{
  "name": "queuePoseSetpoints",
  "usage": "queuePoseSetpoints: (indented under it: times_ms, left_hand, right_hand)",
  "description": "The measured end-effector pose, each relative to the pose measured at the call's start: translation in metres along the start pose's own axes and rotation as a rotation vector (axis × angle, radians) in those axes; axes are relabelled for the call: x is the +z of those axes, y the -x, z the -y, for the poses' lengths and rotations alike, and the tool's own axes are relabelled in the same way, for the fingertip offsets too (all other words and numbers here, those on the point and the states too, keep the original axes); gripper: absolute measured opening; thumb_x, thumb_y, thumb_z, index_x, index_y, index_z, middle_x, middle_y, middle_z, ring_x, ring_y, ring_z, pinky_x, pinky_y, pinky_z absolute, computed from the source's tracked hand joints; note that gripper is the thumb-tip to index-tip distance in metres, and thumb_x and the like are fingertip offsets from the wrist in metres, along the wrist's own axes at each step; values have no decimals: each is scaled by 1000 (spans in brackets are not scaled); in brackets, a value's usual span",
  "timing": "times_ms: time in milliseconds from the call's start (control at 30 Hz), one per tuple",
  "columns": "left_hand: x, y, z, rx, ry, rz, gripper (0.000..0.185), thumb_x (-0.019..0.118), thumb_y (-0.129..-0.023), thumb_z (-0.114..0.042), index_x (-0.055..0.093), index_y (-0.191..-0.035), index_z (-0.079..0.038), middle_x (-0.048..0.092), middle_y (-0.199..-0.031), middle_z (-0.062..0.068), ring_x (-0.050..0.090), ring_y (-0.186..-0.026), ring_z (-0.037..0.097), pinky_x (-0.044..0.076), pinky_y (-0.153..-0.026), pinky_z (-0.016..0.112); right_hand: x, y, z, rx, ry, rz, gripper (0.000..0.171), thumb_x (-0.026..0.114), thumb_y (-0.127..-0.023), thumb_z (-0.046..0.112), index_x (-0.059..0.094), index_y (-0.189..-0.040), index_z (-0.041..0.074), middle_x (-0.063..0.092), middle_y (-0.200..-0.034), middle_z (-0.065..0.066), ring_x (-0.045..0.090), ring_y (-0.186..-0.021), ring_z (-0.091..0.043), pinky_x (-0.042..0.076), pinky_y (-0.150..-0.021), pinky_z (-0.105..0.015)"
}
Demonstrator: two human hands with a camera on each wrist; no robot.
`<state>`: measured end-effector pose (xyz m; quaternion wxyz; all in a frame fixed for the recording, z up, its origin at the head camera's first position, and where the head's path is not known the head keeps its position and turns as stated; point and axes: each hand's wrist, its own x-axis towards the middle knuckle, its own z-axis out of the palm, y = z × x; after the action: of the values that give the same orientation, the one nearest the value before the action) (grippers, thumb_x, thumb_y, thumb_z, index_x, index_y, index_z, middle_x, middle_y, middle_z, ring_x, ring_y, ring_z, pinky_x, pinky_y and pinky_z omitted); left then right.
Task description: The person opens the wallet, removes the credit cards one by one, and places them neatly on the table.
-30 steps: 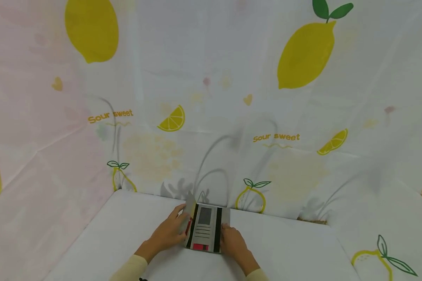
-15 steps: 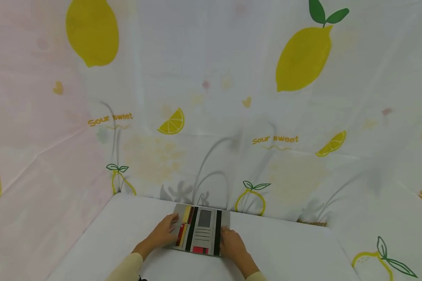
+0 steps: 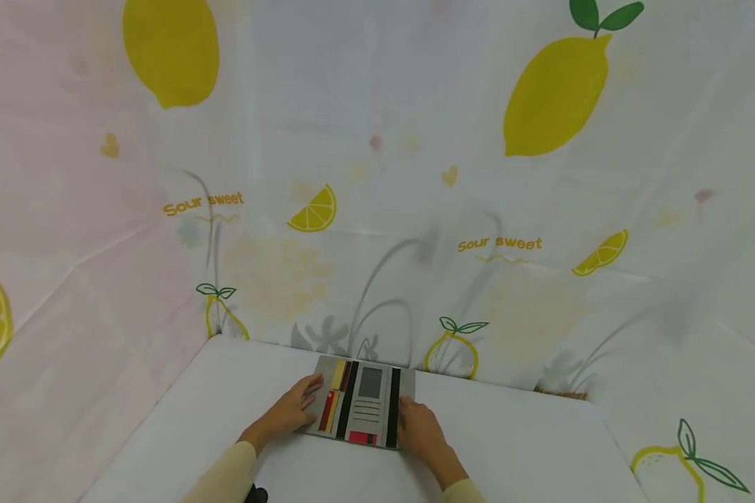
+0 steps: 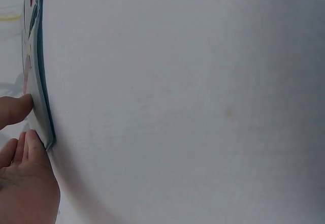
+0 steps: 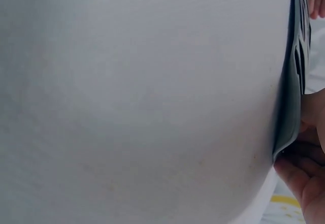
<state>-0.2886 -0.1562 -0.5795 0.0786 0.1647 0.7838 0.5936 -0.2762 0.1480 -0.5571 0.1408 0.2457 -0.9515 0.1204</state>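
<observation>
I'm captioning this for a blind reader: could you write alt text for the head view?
Two hands hold a grey wallet spread open flat on a white table: the left hand rests on its card side, the right hand on its right edge. Lemon-printed cloth hangs behind.

wall: lemon-print cloth (image 3: 377, 175) | surface: white table (image 3: 528, 447) | light: soft
</observation>
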Motion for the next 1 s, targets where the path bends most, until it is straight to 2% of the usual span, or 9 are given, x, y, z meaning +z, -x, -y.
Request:
queuePoseSetpoints:
  times_ms: [133,267,367,500,633,700,800,867,1000]
  left_hand:
    - [-2,0,-1,-20,-37,-22,85,61,-75,20,22,-149,8,29,-151,31,31,-137,47,32,-111,53]
    - [-4,0,2,-44,-55,-42,85,62,-74,19,24,-149,5,30,-151,29,34,-136,46,34,-111,52]
    - [-5,1,4,-62,-65,-49,86,63,-74,18,25,-149,4,31,-151,28,35,-135,46,36,-110,51]
    - [-3,4,4,-61,-54,-51,85,63,-74,17,25,-149,5,30,-151,29,34,-136,46,35,-110,51]
    - [-1,6,1,-56,-45,-52,85,63,-73,17,25,-149,6,30,-151,30,33,-137,46,34,-111,52]
    - [-1,6,-1,-59,-47,-51,85,63,-74,17,25,-149,5,30,-151,29,34,-136,46,34,-111,52]
    - [1,4,-1,-55,-36,-49,85,64,-74,16,25,-149,4,31,-151,29,34,-136,47,34,-110,53]
    - [2,3,-1,-55,-26,-44,85,64,-75,16,25,-149,4,31,-151,29,35,-135,48,34,-110,53]
    - [4,4,0,-52,-14,-29,86,64,-74,16,24,-149,6,30,-150,30,35,-134,50,35,-110,55]
  right_hand:
    - [-5,-8,-2,16,-63,9,32,70,-72,2,69,-103,-8,71,-99,-17,69,-86,-33,60,-73,-43]
    - [-10,-20,-3,22,-134,43,13,68,-73,0,70,-85,-2,68,-80,-10,63,-71,-23,57,-60,-37]
    - [-16,-31,-2,29,-191,65,9,66,-74,0,70,-82,-1,66,-77,-8,59,-68,-19,53,-55,-33]
    - [-22,-49,5,26,-279,66,11,65,-79,0,71,-87,-5,67,-82,-12,61,-71,-21,54,-58,-34]
    - [-23,-70,17,34,-385,68,11,65,-82,1,70,-88,-6,66,-80,-11,61,-73,-23,54,-60,-36]
    - [-21,-79,23,58,-426,69,16,65,-83,4,71,-95,-5,67,-87,-9,63,-80,-23,57,-67,-37]
    - [-15,-90,33,104,-485,62,19,64,-82,6,72,-96,-4,68,-88,-9,64,-83,-25,57,-74,-42]
    - [-11,-94,38,163,-579,74,22,63,-82,6,72,-98,-6,69,-89,-10,65,-83,-26,58,-75,-42]
    - [0,-97,47,309,-870,128,24,60,-87,1,67,-104,-14,70,-90,-18,70,-80,-29,62,-69,-37]
